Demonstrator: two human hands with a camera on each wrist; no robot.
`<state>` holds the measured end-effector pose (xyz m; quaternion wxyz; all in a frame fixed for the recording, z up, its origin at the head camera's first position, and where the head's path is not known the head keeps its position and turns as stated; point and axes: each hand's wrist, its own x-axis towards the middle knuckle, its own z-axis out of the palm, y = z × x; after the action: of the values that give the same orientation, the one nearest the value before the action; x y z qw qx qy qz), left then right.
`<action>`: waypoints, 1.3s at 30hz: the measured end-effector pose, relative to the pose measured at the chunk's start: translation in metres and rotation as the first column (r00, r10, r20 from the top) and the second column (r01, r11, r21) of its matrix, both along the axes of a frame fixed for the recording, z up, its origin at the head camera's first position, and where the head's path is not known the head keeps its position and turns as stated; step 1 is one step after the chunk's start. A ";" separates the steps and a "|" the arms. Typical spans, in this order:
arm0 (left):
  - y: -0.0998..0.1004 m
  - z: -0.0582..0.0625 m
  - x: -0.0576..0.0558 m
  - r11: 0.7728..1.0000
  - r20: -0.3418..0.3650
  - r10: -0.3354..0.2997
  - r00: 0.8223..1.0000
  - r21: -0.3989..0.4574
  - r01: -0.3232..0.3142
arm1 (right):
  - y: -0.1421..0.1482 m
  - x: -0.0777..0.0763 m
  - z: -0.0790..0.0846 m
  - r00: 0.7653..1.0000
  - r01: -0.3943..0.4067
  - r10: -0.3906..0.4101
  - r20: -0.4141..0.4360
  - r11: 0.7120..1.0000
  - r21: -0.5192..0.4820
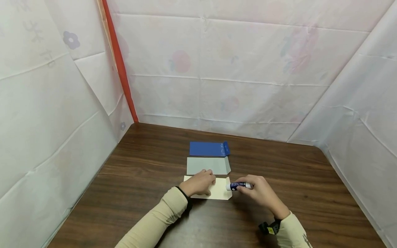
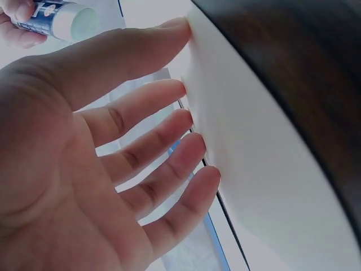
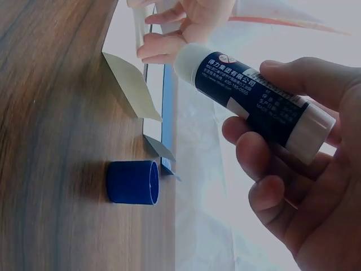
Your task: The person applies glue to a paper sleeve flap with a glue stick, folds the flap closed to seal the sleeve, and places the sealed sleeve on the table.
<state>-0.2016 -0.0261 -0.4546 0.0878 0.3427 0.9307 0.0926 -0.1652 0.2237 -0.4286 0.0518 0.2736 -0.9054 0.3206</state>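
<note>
A cream paper envelope (image 1: 219,190) lies nearest the person, its short flap on the right raised. The left hand (image 1: 200,183) rests its fingertips and thumb on it, and the left wrist view shows those fingers (image 2: 152,116) spread over the paper. In the right hand (image 1: 262,193) is a glue stick (image 1: 238,186), uncapped and gripped between thumb and fingers, its white end (image 3: 189,61) pointing left near the cream flap (image 3: 132,84). Whether it touches the flap I cannot tell. A blue cap (image 3: 132,182) stands on the table in the right wrist view.
Behind the cream envelope lie a grey-green envelope (image 1: 206,166) and a blue envelope (image 1: 205,148), flaps to the right. White smears mark the blue one near its fold. White patterned sheets (image 1: 232,69) wall in the brown wooden table (image 1: 139,172) at the back and sides.
</note>
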 end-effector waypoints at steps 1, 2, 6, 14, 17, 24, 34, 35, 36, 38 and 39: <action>0.000 0.000 0.000 1.000 0.001 0.000 1.000 0.004 0.000 | 0.001 0.000 0.000 1.000 0.009 -0.009 0.006 1.000 -0.004; 0.000 0.000 -0.001 1.000 0.002 -0.001 1.000 0.009 0.001 | 0.001 0.000 0.000 1.000 0.015 -0.015 0.011 1.000 -0.008; 0.001 -0.001 -0.002 1.000 0.004 -0.003 1.000 0.029 0.002 | 0.003 -0.001 0.000 0.999 0.038 -0.037 0.006 0.999 -0.022; 0.005 -0.001 -0.003 1.000 -0.026 -0.013 1.000 0.019 0.014 | 0.010 -0.003 0.001 0.997 0.072 -0.073 -0.008 0.997 -0.018; 0.008 0.001 -0.003 1.000 -0.029 -0.024 0.999 0.020 0.025 | 0.013 -0.003 0.001 0.995 0.104 -0.104 0.005 0.994 -0.014; 0.018 0.002 -0.005 0.998 -0.029 -0.032 0.999 0.046 0.033 | 0.019 -0.005 0.003 0.985 0.170 -0.170 0.010 0.986 0.000; 0.027 0.000 -0.004 0.996 -0.079 -0.053 0.995 0.064 0.059 | 0.025 -0.006 0.002 0.972 0.235 -0.235 0.016 0.972 0.015; 0.028 -0.001 -0.004 0.996 -0.090 -0.059 0.994 0.063 0.065 | 0.025 -0.007 0.002 0.970 0.240 -0.241 0.019 0.971 0.016; 0.028 -0.001 -0.004 0.996 -0.099 -0.065 0.993 0.060 0.071 | 0.026 -0.007 0.001 0.969 0.245 -0.246 0.022 0.969 0.016; 0.029 -0.001 -0.003 0.995 -0.119 -0.078 0.990 0.051 0.085 | 0.026 -0.007 0.000 0.967 0.252 -0.252 0.029 0.968 0.015; 0.029 -0.002 -0.002 0.995 -0.132 -0.086 0.988 0.043 0.092 | 0.027 -0.007 0.000 0.967 0.253 -0.253 0.031 0.967 0.015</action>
<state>-0.2039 0.0033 -0.4565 0.0226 0.3913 0.9157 0.0891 -0.1726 0.2504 -0.4285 0.0759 0.1506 -0.9354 0.3109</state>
